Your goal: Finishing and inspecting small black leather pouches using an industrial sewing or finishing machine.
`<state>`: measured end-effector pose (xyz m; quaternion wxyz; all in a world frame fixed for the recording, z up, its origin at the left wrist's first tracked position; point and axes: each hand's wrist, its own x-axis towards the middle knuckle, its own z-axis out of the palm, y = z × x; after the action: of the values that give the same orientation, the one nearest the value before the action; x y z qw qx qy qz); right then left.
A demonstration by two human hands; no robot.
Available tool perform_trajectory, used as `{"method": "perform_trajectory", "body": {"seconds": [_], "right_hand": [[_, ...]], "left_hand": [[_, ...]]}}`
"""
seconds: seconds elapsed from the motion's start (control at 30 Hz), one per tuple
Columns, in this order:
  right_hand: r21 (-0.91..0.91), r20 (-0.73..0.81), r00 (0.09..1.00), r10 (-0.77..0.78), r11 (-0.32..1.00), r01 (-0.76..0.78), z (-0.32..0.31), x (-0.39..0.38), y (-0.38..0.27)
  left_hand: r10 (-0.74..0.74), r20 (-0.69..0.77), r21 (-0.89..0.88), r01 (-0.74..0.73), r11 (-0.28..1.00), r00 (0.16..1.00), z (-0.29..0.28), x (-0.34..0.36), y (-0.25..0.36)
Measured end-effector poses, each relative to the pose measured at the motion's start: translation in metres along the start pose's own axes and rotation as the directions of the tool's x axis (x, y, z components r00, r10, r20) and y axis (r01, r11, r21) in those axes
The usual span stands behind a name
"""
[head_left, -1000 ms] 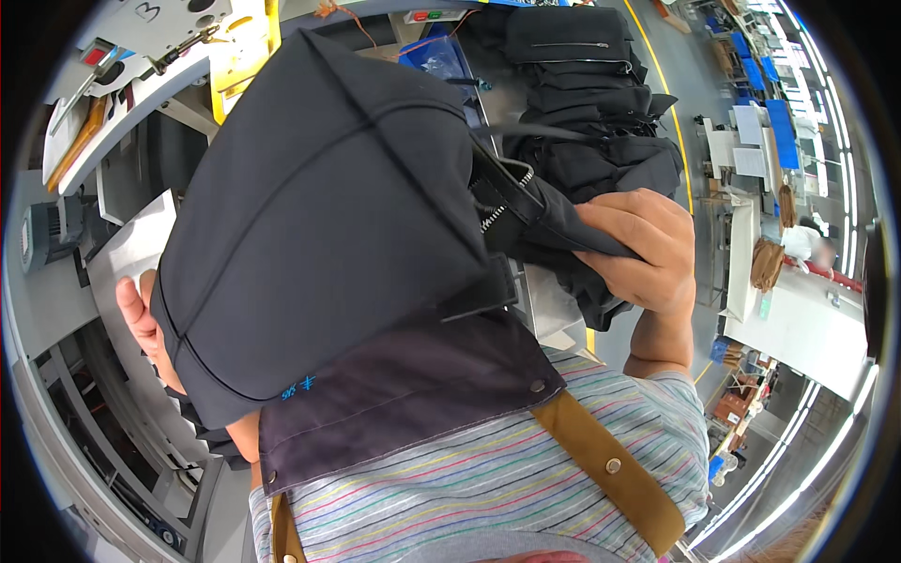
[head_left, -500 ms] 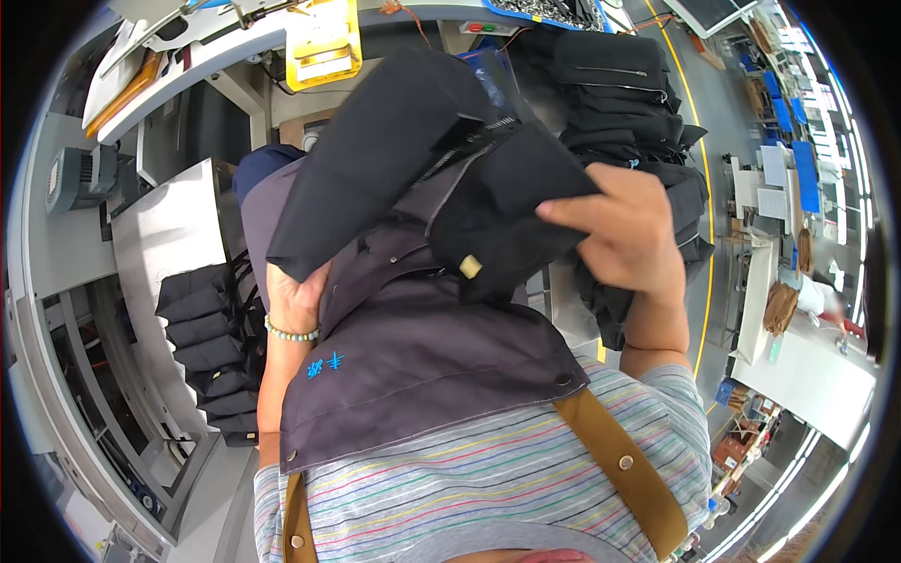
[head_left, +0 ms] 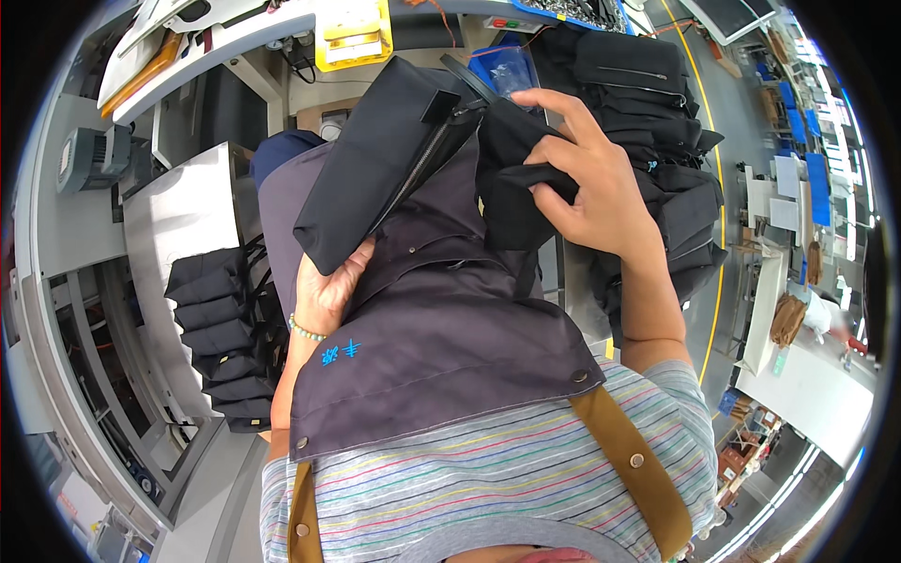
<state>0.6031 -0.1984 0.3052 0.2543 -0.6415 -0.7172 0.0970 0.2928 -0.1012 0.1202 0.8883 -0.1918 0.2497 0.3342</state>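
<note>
A black fabric pouch (head_left: 375, 155) with a metal zipper along one edge lies slantwise above my lap. My left hand (head_left: 328, 286) is closed on its lower end, the fingers partly hidden beneath it. To the right hangs a softer black fabric part (head_left: 511, 178), seemingly joined to the pouch near the top; I cannot tell for sure. My right hand (head_left: 596, 183) pinches a fold of this part between thumb and fingers, its index finger raised toward the top. A narrow dark strap (head_left: 467, 77) sticks up where the two parts meet.
At the right sits a heap of black zippered pouches (head_left: 624, 70). Several more black pouches (head_left: 221, 328) stand in a row at the left. A yellow tray (head_left: 352, 42) and a blue bin (head_left: 502, 70) are at the far side. A dark apron (head_left: 432, 375) covers my lap.
The pouch has turned so its zipper edge shows clearly. My right hand has moved up and changed from a pointing finger to pinching the black fabric. The fabric part has swung up and right.
</note>
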Motion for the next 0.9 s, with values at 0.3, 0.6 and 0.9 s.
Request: {"method": "perform_trajectory", "body": {"seconds": [0.3, 0.6, 0.9], "right_hand": [[-0.057, -0.138, 0.99, -0.002, 0.998, -0.006, 0.028, 0.037, 0.001], [-0.252, -0.022, 1.0, 0.017, 0.968, -0.022, 0.05, 0.043, -0.005], [-0.396, 0.015, 0.995, 0.097, 0.914, -0.083, 0.074, 0.044, -0.008]], "left_hand": [[-0.202, 0.106, 0.195, 0.179, 0.964, 0.974, 0.012, -0.02, -0.019], [-0.169, 0.07, 0.618, 0.09, 0.781, 0.983, 0.016, -0.036, -0.024], [-0.2, 0.142, 0.57, 0.086, 0.817, 0.969, 0.014, -0.031, -0.027]]}}
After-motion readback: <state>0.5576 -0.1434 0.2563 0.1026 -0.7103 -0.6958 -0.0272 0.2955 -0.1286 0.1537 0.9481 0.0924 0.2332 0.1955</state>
